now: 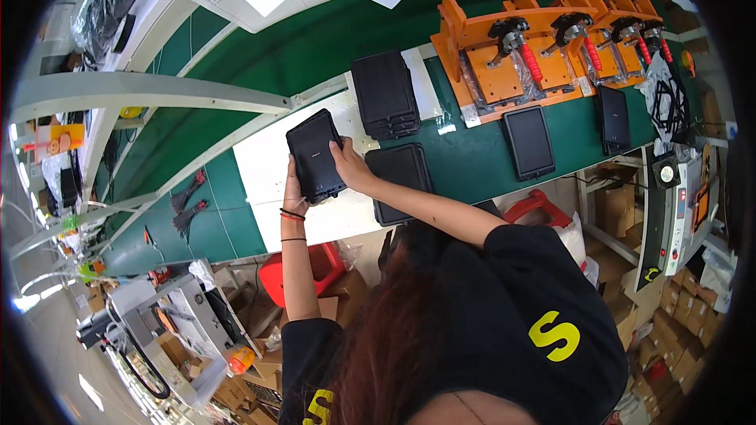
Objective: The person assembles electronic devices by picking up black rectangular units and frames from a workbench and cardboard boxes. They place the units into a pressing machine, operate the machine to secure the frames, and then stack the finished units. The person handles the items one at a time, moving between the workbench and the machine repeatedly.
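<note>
I hold a black tablet-like device (313,159) in a thick-edged case, tilted above a white sheet on the bench. My left hand (294,189) grips its lower left edge. My right hand (351,167) holds its right edge, thumb on the face and the other fingers mostly hidden. Right of the device stands a stack of similar black cases (383,93). Nearer to me, a second black pile (400,173) lies partly under my right forearm.
Orange clamp fixtures (504,71) with red handles stand at the back right. Before them lie a black tablet (528,142) and another one (614,120). Dark cable-like bundles (187,203) rest on the green bench (228,224) at left. A red stool (303,274) stands below.
</note>
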Demonstrator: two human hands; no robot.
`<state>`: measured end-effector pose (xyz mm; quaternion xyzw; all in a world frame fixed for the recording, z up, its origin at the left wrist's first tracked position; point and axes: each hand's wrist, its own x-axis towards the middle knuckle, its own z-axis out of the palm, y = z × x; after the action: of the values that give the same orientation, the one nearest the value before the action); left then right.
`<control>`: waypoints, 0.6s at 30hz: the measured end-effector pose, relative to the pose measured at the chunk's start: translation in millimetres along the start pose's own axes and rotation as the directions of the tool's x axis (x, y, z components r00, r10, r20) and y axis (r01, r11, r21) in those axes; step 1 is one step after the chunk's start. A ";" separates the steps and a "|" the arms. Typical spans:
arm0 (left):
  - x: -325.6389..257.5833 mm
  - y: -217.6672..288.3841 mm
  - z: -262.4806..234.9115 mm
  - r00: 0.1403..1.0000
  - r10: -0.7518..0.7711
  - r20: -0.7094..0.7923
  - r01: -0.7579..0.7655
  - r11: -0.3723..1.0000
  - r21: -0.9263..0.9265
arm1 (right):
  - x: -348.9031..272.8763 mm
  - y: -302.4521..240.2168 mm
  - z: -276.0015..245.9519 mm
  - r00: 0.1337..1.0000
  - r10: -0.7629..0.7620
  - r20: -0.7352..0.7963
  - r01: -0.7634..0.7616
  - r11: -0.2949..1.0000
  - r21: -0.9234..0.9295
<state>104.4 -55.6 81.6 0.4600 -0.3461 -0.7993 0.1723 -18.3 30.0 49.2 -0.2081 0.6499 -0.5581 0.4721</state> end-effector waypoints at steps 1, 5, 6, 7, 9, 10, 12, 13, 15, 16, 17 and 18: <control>5.3 2.0 -4.6 1.000 -0.019 -0.022 0.019 1.000 0.007 | 8.1 6.0 9.2 0.999 -0.028 -0.032 0.028 1.000 -0.010; 27.7 6.5 -14.6 0.998 -0.010 -0.058 0.017 0.993 0.117 | 37.0 17.9 25.7 0.995 -0.002 -0.096 -0.008 0.995 -0.101; 31.2 6.0 -11.8 1.000 0.005 -0.027 -0.004 0.998 0.070 | 37.1 16.8 22.1 0.998 0.008 -0.068 -0.014 0.996 -0.089; 29.3 5.2 -8.0 1.000 0.021 0.001 -0.021 1.000 0.018 | 30.1 8.5 14.0 0.999 0.020 -0.038 -0.023 0.997 -0.080; 16.5 4.8 3.6 0.998 0.049 0.047 -0.047 0.997 -0.053 | 8.4 -10.2 -3.6 1.000 0.022 -0.006 -0.022 0.998 -0.051; 4.2 5.6 19.0 0.997 -0.003 0.075 0.008 0.997 -0.071 | -4.7 -18.6 -15.6 1.000 0.010 -0.017 -0.010 0.999 -0.034; -4.1 -20.6 25.0 0.982 0.189 0.028 -0.186 0.978 -0.091 | -38.8 -37.0 -37.9 0.997 -0.055 -0.052 0.054 0.998 -0.025; -20.7 -23.7 45.8 0.975 0.222 0.000 -0.222 0.975 -0.003 | -59.1 -43.9 -53.5 0.990 -0.102 -0.093 0.099 0.995 -0.033; -45.9 -41.6 70.9 0.977 0.213 0.008 -0.213 0.973 0.091 | -99.1 -46.5 -84.2 0.978 -0.149 -0.145 0.138 0.987 -0.083; -54.8 -55.8 82.1 0.976 0.216 0.035 -0.219 0.966 0.141 | -118.5 -43.4 -102.0 0.975 -0.149 -0.166 0.130 0.984 -0.123; -62.4 -72.2 99.4 0.966 0.251 0.060 -0.258 0.941 0.219 | -136.4 -32.7 -118.1 0.963 -0.133 -0.232 0.103 0.985 -0.135; -70.0 -89.5 117.8 0.955 0.284 0.087 -0.297 0.909 0.293 | -152.8 -19.2 -134.8 0.947 -0.119 -0.297 0.078 0.986 -0.148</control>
<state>43.8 95.2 100.8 0.4071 -0.5327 -0.7118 0.2094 -65.8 217.6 115.9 -0.1831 0.7396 -0.5615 0.3227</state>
